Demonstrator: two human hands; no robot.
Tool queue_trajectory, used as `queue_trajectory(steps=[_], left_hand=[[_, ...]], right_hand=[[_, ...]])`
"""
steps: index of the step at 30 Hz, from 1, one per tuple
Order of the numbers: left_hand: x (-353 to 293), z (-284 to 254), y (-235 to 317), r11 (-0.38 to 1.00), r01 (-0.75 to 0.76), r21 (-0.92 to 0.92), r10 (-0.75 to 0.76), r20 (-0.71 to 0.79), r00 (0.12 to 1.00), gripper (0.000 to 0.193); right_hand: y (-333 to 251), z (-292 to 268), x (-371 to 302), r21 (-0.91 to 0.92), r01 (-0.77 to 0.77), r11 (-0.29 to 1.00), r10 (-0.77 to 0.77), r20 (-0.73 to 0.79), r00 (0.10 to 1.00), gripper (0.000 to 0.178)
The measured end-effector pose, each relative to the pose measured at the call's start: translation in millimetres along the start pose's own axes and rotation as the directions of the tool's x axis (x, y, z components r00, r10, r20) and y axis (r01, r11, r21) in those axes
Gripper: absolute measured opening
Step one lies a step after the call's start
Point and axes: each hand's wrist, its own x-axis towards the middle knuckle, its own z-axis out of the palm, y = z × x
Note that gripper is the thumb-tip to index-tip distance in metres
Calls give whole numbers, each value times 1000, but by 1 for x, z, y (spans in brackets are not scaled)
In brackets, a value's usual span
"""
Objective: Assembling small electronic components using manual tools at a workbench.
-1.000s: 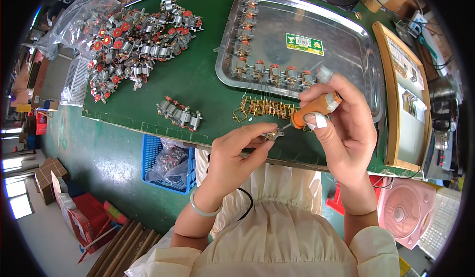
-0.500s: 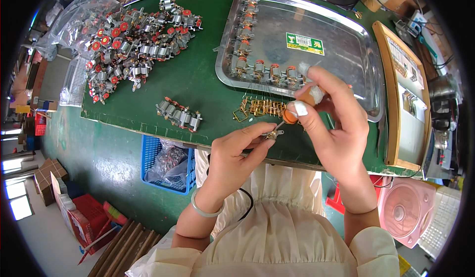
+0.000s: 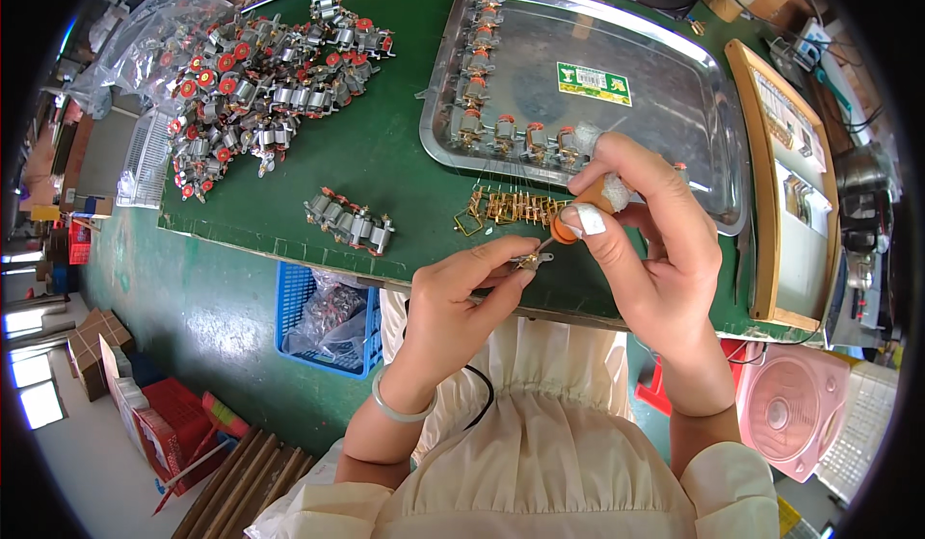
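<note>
My left hand [image 3: 448, 298] pinches a small metal part [image 3: 532, 260] between thumb and fingertips, over the near edge of the table. In my right hand [image 3: 670, 260] is a screwdriver [image 3: 567, 228] with an orange handle, gripped by the taped thumb and fingers. Its shaft slants down to the small part, though the exact contact is too small to make out. Just beyond lies a cluster of bent brass pieces [image 3: 511, 208]. Past these, a metal tray [image 3: 665, 134] carries small silver motors [image 3: 505, 134] along its left and near sides.
A heap of small motors with red discs [image 3: 279, 86] covers the table's left, beside a clear plastic bag [image 3: 159, 43]. A short row of motors [image 3: 349, 223] lies nearer. The wooden frame [image 3: 766, 279] stands at right. Below are a blue basket [image 3: 358, 366] and pink fan [image 3: 782, 409].
My right thumb and fingers have shifted slightly around the screwdriver handle. My left hand holds the small metal part in nearly the same spot.
</note>
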Motion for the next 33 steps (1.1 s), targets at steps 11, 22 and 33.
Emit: queue_trajectory(steps=[11, 22, 33], left_hand=[[-1, -1, 2, 996, -33, 78, 33, -3, 999, 26], [-2, -1, 0, 994, -52, 93, 52, 2, 999, 27], [-2, 1, -1, 999, -32, 41, 33, -18, 999, 26]], right_hand=[[-4, -7, 4, -330, 166, 930, -137, 107, 985, 40], [-5, -6, 6, -399, 182, 899, -169, 69, 983, 41], [2, -5, -4, 336, -95, 937, 51, 137, 989, 42]])
